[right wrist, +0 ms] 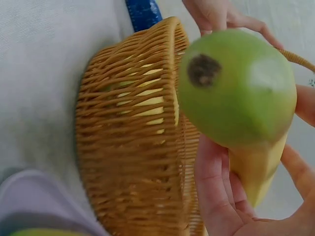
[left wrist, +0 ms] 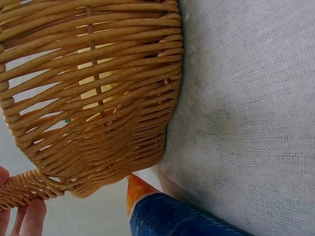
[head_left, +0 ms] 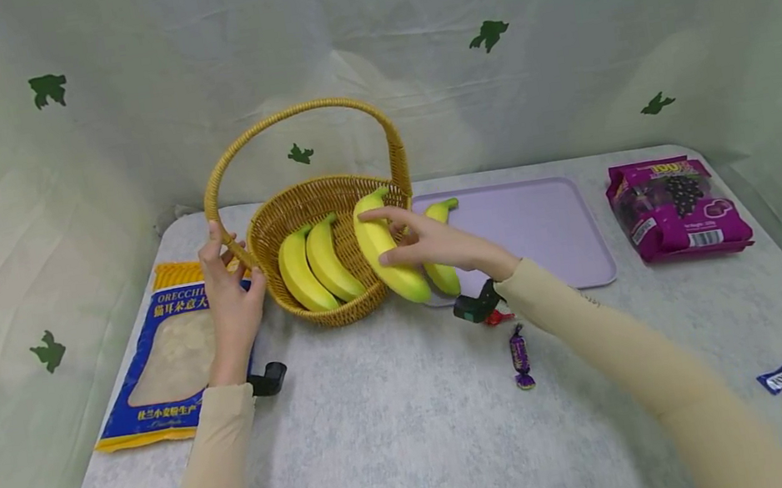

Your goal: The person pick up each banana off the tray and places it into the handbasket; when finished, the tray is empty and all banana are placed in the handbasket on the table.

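A wicker basket [head_left: 301, 198] with a tall hoop handle [head_left: 317, 105] stands at the back of the table. My left hand [head_left: 234, 314] pinches the handle's base on the left side; the left wrist view catches its fingertips [left wrist: 34, 216] against the weave. Inside the basket two bananas, one on the left [head_left: 304, 272] and one beside it [head_left: 329, 257], lie side by side. In my right hand [head_left: 447, 242] is another banana [head_left: 377, 239], gripped between thumb and fingers over the basket's right rim. Its dark-spotted green end [right wrist: 236, 83] faces the right wrist camera.
Right of the basket lies a lilac tray [head_left: 533, 231], with a banana [head_left: 445, 276] at its left edge. A blue pasta bag [head_left: 165, 354] flanks the left arm. Wrapped candies, including a purple one [head_left: 520, 358], lie nearer. A purple grape-print package [head_left: 677, 208] sits far right.
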### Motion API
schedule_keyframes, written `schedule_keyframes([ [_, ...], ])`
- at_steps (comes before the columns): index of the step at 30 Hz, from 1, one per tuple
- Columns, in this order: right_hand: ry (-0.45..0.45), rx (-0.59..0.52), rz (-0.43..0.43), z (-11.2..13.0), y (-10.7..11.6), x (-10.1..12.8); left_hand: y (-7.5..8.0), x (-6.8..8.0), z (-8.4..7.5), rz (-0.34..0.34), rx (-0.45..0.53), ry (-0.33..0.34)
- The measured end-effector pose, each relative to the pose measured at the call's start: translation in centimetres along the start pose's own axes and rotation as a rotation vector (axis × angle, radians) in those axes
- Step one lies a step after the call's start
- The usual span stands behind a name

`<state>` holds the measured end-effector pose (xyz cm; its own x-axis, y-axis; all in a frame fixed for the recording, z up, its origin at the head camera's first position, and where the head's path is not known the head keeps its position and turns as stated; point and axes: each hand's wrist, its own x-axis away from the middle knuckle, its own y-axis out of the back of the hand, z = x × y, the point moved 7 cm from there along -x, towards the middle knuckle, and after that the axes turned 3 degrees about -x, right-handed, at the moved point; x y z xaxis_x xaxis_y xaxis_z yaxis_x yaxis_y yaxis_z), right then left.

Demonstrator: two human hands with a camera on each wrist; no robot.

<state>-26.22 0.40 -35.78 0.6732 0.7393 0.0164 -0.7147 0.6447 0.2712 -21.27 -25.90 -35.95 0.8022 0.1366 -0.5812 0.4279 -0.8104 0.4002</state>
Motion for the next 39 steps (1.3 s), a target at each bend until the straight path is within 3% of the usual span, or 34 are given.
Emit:
schedule_keyframes([
  [15, 0.001, 0.022, -0.049, 0.7, -0.5, -5.3, 0.0, 0.0, 0.1, -0.004, -0.016, -0.001],
  [24, -0.067, 0.068, -0.081, -0.5, -0.9, -7.7, 0.0, 0.0, -0.1, 0.002, -0.025, 0.016],
  [33, -0.162, 0.274, -0.068, -2.0, -1.5, -8.7, -0.1, -0.1, 0.1, 0.005, -0.022, -0.001],
  [39, -0.234, 0.341, -0.012, -2.8, -2.2, -9.0, 0.0, 0.0, 0.0, 0.002, -0.018, 0.003],
])
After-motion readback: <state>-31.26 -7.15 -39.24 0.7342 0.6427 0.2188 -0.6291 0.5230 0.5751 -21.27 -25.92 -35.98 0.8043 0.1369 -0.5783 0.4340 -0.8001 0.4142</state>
